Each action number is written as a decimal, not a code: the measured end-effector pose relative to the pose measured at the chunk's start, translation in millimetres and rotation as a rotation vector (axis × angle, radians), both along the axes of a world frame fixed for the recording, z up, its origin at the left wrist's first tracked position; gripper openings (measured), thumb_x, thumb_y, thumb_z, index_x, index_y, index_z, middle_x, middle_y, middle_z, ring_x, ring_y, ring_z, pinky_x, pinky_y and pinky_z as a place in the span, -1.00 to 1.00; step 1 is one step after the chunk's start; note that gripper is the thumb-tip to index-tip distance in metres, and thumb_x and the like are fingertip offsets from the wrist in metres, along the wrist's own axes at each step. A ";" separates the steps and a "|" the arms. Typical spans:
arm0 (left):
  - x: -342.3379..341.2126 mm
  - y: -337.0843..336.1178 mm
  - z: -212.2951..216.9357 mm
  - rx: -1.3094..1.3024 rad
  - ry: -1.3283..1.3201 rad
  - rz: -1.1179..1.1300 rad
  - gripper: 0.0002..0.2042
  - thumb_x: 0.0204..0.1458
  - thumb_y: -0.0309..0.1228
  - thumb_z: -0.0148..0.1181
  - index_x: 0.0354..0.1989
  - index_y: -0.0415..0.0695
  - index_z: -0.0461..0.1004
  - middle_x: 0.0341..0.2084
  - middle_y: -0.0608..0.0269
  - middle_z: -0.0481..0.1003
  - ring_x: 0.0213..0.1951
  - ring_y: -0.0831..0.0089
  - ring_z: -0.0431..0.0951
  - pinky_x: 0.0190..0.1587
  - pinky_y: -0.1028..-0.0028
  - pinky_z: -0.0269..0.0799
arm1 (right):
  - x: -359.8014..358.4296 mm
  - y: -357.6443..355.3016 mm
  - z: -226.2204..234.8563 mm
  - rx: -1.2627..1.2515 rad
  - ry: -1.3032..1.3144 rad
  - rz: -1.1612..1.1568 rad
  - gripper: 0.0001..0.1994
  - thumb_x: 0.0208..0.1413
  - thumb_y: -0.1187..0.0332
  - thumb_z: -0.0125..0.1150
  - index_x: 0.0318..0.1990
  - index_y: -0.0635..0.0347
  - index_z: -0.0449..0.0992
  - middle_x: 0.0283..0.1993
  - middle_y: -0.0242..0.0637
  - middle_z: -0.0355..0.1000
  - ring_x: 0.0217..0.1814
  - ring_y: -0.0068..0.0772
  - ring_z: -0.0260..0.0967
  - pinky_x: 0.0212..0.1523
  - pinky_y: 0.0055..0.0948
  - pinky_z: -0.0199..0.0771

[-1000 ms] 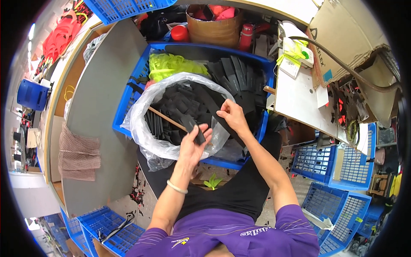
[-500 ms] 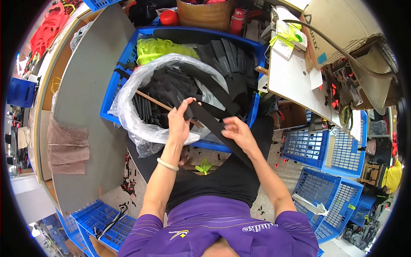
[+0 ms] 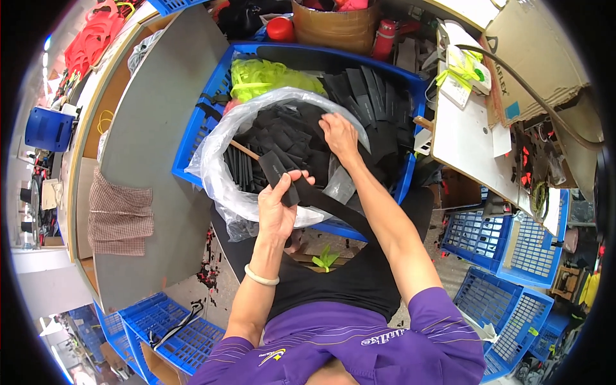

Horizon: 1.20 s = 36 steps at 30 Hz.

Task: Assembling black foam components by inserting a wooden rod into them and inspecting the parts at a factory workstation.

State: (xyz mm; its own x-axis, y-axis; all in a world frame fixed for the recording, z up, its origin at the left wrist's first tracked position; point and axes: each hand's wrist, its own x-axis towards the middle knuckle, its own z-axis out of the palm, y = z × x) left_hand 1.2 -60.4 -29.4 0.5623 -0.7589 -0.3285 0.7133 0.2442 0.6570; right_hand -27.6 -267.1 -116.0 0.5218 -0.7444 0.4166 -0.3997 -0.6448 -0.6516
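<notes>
Black strip (image 3: 272,165) juts up from the left grip (image 3: 276,206), clamped beneath its thumb, while a long dark strap (image 3: 337,208) trails off to its right. Just beyond it, a clear plastic bag (image 3: 204,151) of black pieces (image 3: 273,131) sits in a blue crate (image 3: 346,230). Right grip (image 3: 340,136) hovers farther out, fingers curled; I can't tell whether it holds anything.

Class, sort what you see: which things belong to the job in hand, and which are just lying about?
In the job: black strips, held in the left hand; clear bag of strips, right hand over it; blue crate holding the bag.

Lying about, it seems: checked cloth; red flask; cardboard drum.
</notes>
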 end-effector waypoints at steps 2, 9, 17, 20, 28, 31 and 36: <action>2.9 -3.3 6.2 0.011 0.033 0.097 -0.76 0.06 -0.42 0.15 -0.23 -0.39 0.47 -0.23 -0.03 0.50 -0.17 0.17 0.54 0.00 0.31 0.42 | 5.6 2.6 6.4 -0.097 -0.084 0.023 -0.82 0.00 0.33 0.17 -0.27 0.20 0.47 -0.31 -0.17 0.43 -0.31 -0.01 0.40 -0.31 -0.16 0.40; 13.6 -2.7 15.2 0.055 -0.063 0.100 -0.71 0.12 -0.38 0.08 -0.06 -0.32 0.43 -0.07 0.14 0.46 -0.12 0.48 0.47 -0.11 0.54 0.36 | -45.9 94.1 93.3 0.516 -0.230 0.428 -0.72 -0.14 0.46 0.30 -0.23 0.24 0.42 -0.26 -0.23 0.37 -0.28 -0.35 0.42 -0.30 -0.45 0.43; -2.5 14.0 33.7 0.050 -0.046 -0.046 -0.67 0.15 -0.34 0.04 -0.02 -0.34 0.38 -0.14 0.11 0.47 -0.25 0.46 0.50 -0.17 0.46 0.46 | -73.1 102.8 118.6 0.235 -0.086 0.433 -0.67 -0.26 0.39 0.39 -0.29 0.26 0.43 -0.25 -0.19 0.33 -0.26 -0.12 0.43 -0.31 -0.32 0.47; -5.9 15.9 45.0 0.027 0.067 -0.101 -0.67 0.16 -0.33 0.01 -0.03 -0.33 0.38 -0.18 0.10 0.48 -0.30 0.43 0.51 -0.18 0.42 0.47 | -81.6 110.9 123.5 0.125 -0.069 0.403 -0.66 -0.26 0.39 0.40 -0.27 0.26 0.46 -0.23 -0.17 0.35 -0.27 -0.14 0.44 -0.31 -0.34 0.48; -19.0 19.7 51.4 -0.067 0.347 -0.118 -0.72 0.17 -0.39 -0.03 -0.05 -0.36 0.33 -0.10 -0.01 0.41 -0.12 0.24 0.46 0.08 0.26 0.35 | -100.6 123.1 124.9 0.144 -0.317 0.244 -0.81 -0.21 0.45 0.33 -0.35 0.25 0.57 -0.28 -0.16 0.40 -0.28 -0.22 0.43 -0.29 -0.39 0.46; -17.5 17.6 58.3 -0.127 0.441 -0.092 -0.84 0.14 -0.47 -0.02 -0.17 -0.30 0.32 -0.01 -0.15 0.34 0.06 0.13 0.37 0.17 0.21 0.26 | -115.9 124.0 141.7 0.185 -0.372 0.203 -0.85 -0.21 0.53 0.31 -0.38 0.28 0.57 -0.28 -0.19 0.42 -0.26 -0.24 0.43 -0.27 -0.41 0.45; -17.3 16.4 54.8 -0.141 0.612 0.027 -0.92 0.13 -0.54 -0.04 -0.29 -0.31 0.24 0.07 -0.28 0.26 0.18 0.01 0.25 0.26 0.15 0.15 | -131.3 141.8 154.4 0.012 -0.427 0.295 -0.89 -0.22 0.61 0.27 -0.45 0.29 0.51 -0.34 -0.25 0.41 -0.38 -0.30 0.38 -0.39 -0.42 0.42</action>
